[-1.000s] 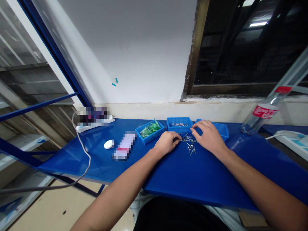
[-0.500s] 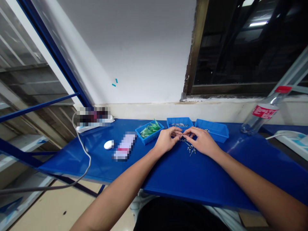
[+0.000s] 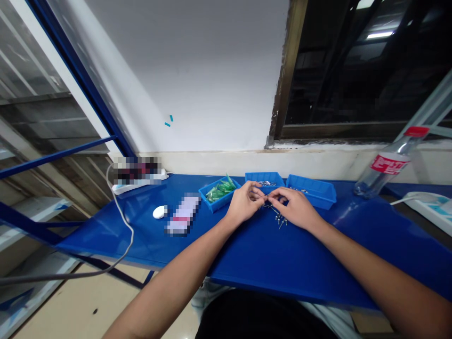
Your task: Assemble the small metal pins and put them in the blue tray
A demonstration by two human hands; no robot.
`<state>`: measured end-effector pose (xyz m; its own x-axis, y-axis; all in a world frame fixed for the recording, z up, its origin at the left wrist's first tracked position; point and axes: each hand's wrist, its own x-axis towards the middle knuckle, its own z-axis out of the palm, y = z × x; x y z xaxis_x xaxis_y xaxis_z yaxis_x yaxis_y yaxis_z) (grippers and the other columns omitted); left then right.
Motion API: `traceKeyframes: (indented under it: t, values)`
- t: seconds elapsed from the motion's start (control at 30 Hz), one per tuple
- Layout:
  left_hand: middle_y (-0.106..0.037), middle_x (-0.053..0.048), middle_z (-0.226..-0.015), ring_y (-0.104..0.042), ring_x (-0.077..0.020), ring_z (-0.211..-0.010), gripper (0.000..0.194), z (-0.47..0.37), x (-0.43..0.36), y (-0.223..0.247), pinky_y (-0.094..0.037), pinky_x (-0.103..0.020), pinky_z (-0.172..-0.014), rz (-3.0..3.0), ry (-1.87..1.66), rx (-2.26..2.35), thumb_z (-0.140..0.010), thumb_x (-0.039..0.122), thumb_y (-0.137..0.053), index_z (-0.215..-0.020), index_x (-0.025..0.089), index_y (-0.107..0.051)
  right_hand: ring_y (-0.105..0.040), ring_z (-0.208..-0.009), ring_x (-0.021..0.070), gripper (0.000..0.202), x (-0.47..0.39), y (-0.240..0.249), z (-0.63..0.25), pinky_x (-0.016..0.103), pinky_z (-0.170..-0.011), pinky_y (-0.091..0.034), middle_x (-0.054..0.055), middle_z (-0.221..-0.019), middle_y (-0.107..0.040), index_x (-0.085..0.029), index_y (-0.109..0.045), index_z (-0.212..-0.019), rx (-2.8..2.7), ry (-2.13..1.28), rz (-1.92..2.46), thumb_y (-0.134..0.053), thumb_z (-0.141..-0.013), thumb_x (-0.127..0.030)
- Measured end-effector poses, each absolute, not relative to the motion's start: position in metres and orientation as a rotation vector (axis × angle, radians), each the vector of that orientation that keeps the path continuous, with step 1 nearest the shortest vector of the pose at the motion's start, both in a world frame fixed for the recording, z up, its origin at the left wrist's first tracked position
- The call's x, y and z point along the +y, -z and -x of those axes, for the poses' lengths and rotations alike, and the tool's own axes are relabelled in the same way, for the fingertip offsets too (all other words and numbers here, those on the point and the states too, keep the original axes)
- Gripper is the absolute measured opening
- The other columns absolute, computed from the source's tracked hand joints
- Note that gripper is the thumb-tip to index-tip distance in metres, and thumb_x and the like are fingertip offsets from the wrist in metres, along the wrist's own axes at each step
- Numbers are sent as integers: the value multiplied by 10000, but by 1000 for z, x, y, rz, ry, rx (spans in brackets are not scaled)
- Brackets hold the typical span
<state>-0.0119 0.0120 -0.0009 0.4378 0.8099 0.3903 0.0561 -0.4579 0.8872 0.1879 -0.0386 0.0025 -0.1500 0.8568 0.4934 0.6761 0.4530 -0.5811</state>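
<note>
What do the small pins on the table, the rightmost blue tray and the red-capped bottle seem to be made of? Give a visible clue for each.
Small pins: probably metal, bare and shiny; they look silvery with bright glints.
Rightmost blue tray: likely plastic, smooth, slightly glossy; its colour is even.
Red-capped bottle: probably clear, glossy plastic; its see-through body shows highlights, though glass can't be excluded.

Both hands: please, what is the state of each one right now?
Left hand: pinched closed; anything held is too small to tell.
Right hand: pinched closed too; anything held cannot be told.
</note>
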Motion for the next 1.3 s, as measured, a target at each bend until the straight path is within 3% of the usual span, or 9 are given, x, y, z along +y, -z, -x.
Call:
traceKeyframes:
  t: [0.23, 0.43, 0.53, 0.63, 0.77, 0.9, 1.07, 1.2, 1.3]
  values:
    - [-738, -64, -938, -703, -126, -776, 348, 13, 18, 6, -588, -240, -722, -1891, -1100, 777, -799, 133, -793, -1100, 144, -617, -715, -800, 214, 170, -41, -6, -188, 345, -746, -573, 44, -927, -772, -239, -715, -956, -1749, -306, 1305, -619, -936, -377]
    - [-757, -83, -978, -735, -142, -859, 353, 12, 18, 8, -605, -277, -841, -1930, -1050, 663, -808, 0, -684, -1135, 127, -650, -661, -715, 177, 87, -38, 2, -186, 311, -681, -544, 34, -870, -737, -226, -655, -933, -1877, -411, 1259, -624, -878, -285]
    - [-753, -107, -1078, -751, -151, -890, 411, 12, 16, 6, -612, -286, -853, -1911, -1042, 626, -817, -14, -642, -1202, 131, -640, -635, -687, 156, 212, -39, 3, -185, 281, -645, -530, 17, -860, -696, -219, -596, -1039, -1836, -479, 1247, -617, -828, -215]
    - [-747, -120, -1141, -762, -168, -890, 398, 13, 13, 2, -617, -270, -791, -1894, -1058, 667, -869, 118, -694, -1259, 148, -621, -593, -641, 144, 300, -41, 1, -184, 272, -627, -508, -11, -807, -645, -220, -577, -1121, -1855, -455, 1248, -581, -825, -170]
    - [-776, -58, -829, -756, -171, -732, 416, 15, 6, -3, -608, -276, -737, -1943, -960, 761, -964, 408, -659, -1294, 155, -634, -582, -643, 157, 188, -44, -4, -185, 286, -632, -485, 0, -780, -639, -221, -636, -1032, -1890, -257, 1271, -555, -868, -173]
    - [-803, -69, -859, -777, -195, -743, 547, 15, 1, -6, -617, -296, -752, -1957, -881, 773, -957, 491, -661, -1388, 159, -596, -637, -736, 177, 109, -43, -5, -187, 307, -710, -506, 26, -879, -712, -225, -684, -963, -1888, -202, 1254, -603, -893, -209]
    - [-806, -96, -1078, -785, -243, -989, 584, 13, 6, -2, -622, -350, -920, -1914, -937, 757, -893, 359, -765, -1420, 179, -589, -638, -743, 186, 93, -39, 2, -187, 313, -681, -510, 36, -868, -710, -226, -736, -929, -1870, -274, 1232, -660, -881, -250]
    - [-803, -90, -1096, -784, -242, -1006, 631, 14, 10, 2, -632, -363, -931, -1920, -961, 800, -870, 168, -751, -1467, 185, -549, -662, -761, 189, 135, -37, 6, -184, 328, -699, -544, 53, -942, -736, -223, -749, -972, -1852, -375, 1239, -691, -877, -301]
    - [-805, -85, -1090, -785, -240, -1008, 628, 16, 10, 3, -630, -359, -940, -2027, -952, 837, -879, 138, -721, -1479, 182, -540, -706, -810, 198, 163, -39, 5, -182, 340, -755, -575, 56, -994, -759, -224, -746, -985, -1817, -447, 1271, -671, -909, -347]
